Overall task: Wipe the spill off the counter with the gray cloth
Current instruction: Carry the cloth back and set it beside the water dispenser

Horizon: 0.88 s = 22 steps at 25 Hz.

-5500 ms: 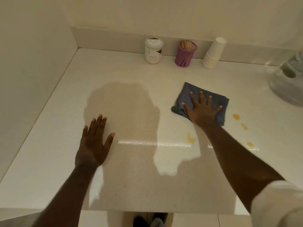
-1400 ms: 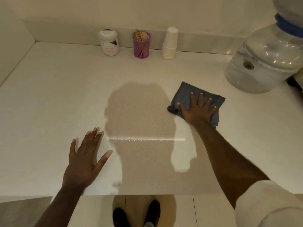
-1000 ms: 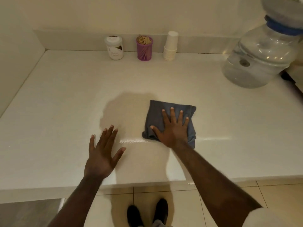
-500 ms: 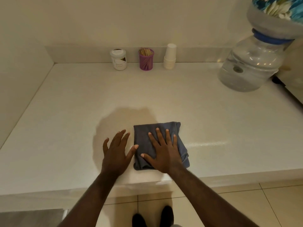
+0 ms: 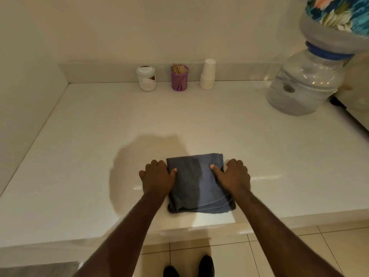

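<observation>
The gray cloth (image 5: 197,184) lies folded into a rough square on the white counter (image 5: 79,156), close to the front edge. My left hand (image 5: 157,177) grips its left side, thumb on top and fingers curled under the edge. My right hand (image 5: 233,175) grips the right side the same way. No yellow spots of the spill show anywhere on the counter around the cloth.
Along the back wall stand a white jar (image 5: 146,78), a purple holder of toothpicks (image 5: 179,77) and a stack of white paper cups (image 5: 208,77). A large water bottle on its dispenser (image 5: 305,84) fills the back right corner. A wall bounds the left side.
The cloth slid from the middle right toward the front edge under my right hand. My left hand came over to it, and both hands went from flat palms to gripping its sides.
</observation>
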Tool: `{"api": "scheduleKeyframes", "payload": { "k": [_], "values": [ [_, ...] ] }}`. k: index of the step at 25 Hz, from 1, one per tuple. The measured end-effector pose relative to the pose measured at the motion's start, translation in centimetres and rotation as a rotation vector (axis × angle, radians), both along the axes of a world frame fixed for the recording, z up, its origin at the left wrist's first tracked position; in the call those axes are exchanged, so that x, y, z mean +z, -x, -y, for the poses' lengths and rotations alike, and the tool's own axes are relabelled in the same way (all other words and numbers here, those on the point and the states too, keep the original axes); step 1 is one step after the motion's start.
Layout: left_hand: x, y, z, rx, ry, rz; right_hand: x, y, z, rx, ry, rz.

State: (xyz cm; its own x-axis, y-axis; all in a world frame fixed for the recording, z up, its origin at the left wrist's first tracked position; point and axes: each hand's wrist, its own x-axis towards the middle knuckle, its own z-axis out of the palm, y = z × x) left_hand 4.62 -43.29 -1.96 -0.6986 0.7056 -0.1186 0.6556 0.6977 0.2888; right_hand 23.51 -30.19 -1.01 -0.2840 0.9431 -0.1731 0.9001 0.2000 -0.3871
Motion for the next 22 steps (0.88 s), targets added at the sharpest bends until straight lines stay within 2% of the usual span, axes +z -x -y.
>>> {"api": "scheduleKeyframes", "payload": {
  "k": [4, 6, 14, 18, 22],
  "values": [
    [-0.1, -0.2, 0.3, -0.038, 0.035, 0.019, -0.5, 0.8, 1.1, 0.045, -0.003, 0.011],
    [0.2, -0.3, 0.5, -0.055, -0.012, 0.038, -0.4, 1.3, 1.5, 0.057, -0.009, -0.011],
    [3.3, -0.7, -0.2, -0.063, -0.435, 0.035, 1.5, 0.5, 1.6, 0.039, -0.243, -0.29],
    [5.4, -0.9, -2.9, -0.09, -0.625, 0.104, 3.5, 0.0, -1.0, 0.006, -0.322, -0.424],
    [6.6, -1.6, -7.3, -0.081, -0.728, 0.155, 5.0, -0.6, -5.1, -0.028, -0.351, -0.534]
  ]
}}
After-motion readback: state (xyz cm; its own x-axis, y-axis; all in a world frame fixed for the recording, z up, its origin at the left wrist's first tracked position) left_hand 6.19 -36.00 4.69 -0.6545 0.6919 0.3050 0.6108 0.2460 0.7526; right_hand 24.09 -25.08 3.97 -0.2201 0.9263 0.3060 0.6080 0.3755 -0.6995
